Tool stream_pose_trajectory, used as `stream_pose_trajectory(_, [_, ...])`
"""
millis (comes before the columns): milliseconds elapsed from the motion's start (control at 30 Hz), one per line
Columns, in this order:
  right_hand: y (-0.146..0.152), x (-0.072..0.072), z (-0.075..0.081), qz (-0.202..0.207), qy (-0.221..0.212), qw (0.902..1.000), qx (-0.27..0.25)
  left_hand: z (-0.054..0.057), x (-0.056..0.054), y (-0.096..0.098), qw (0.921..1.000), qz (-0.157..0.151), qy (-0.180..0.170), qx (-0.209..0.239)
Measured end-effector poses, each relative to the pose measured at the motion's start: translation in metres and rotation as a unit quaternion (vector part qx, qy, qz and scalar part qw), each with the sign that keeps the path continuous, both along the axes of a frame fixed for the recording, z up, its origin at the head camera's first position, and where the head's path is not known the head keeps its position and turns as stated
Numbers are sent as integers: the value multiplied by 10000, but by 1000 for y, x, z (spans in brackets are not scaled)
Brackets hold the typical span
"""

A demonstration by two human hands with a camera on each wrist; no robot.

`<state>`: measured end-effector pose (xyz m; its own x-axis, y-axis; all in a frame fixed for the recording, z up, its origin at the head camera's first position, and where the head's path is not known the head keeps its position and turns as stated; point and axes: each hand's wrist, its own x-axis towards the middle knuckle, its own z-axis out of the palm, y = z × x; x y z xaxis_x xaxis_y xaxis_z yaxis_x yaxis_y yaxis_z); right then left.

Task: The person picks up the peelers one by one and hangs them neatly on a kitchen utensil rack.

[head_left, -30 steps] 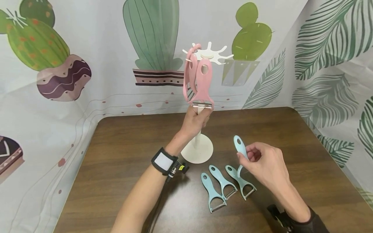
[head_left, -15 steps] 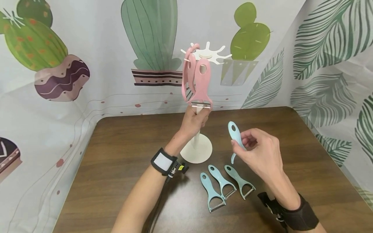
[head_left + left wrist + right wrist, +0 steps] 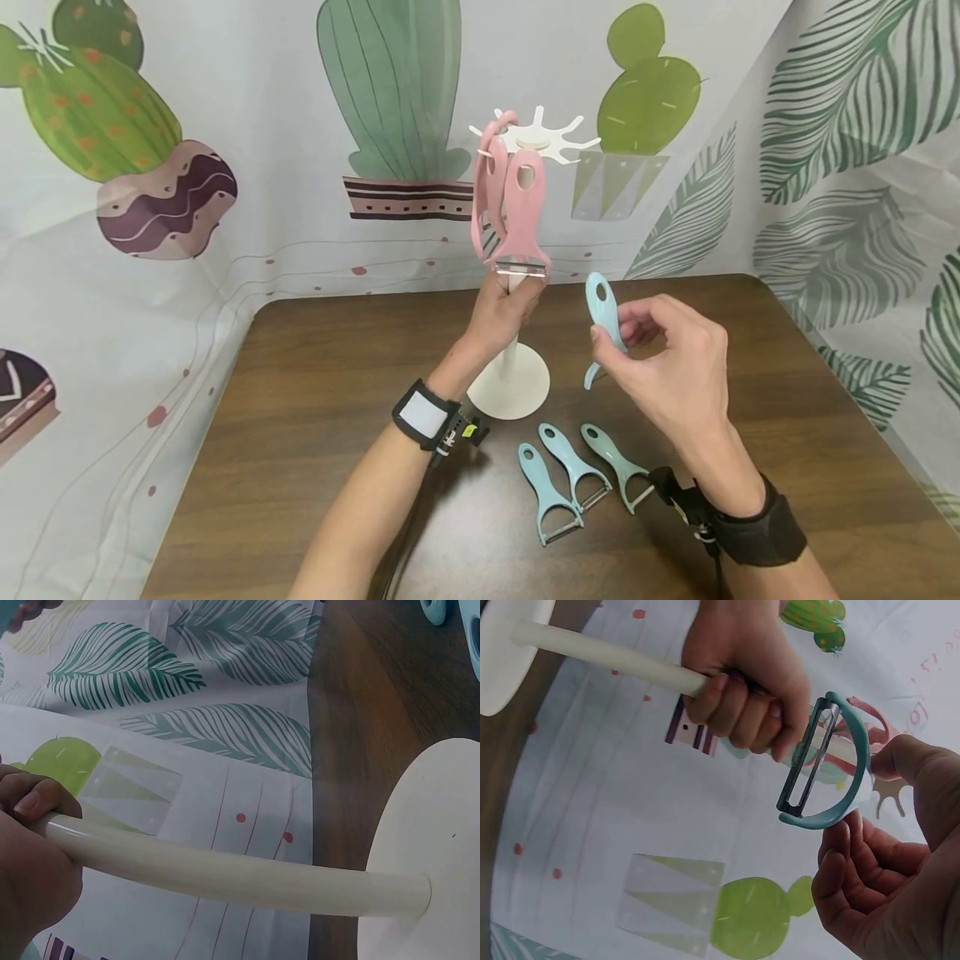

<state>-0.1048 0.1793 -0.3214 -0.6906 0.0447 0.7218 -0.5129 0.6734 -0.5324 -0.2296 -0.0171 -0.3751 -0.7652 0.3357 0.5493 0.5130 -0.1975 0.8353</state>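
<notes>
Pinches a light-blue peeler in the right hand, handle end up, clear of the table, to the right of and apart from the left hand clamped round the white stand just below hanging pink peelers, and beyond three blue-green peelers lying side by side.

You can read no whole word or number here. In your right wrist view, faint pinkish-red lettering stands on the white printed cloth; it runs aslant up to the right edge, too blurred for you to make out what it says. In your head view, the yellow tag beside the black wrist strap on your left arm is too small to read.
</notes>
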Motion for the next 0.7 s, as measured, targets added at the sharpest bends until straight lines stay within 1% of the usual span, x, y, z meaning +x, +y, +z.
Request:
stream_pose_trajectory(100, [-1,-2,6,56,176,9998,-69,1,1,0,10000,56,-37,-40])
stream_pose_trajectory(300, [-3,-4,13,99,475,9986,-224,1,2,-1,9999,-11,-158,-11])
stream_pose_trajectory(400, [-5,-5,19,126,666,9974,-250,1,2,-1,9998,-16,-193,30])
stream_pose_trajectory(567, [-11,-7,34,199,949,9946,-369,1,2,-1,9999,6,-114,49])
stream_pose_trajectory(700, [-17,-7,43,216,1072,9928,-496,0,2,0,10000,68,-29,-11])
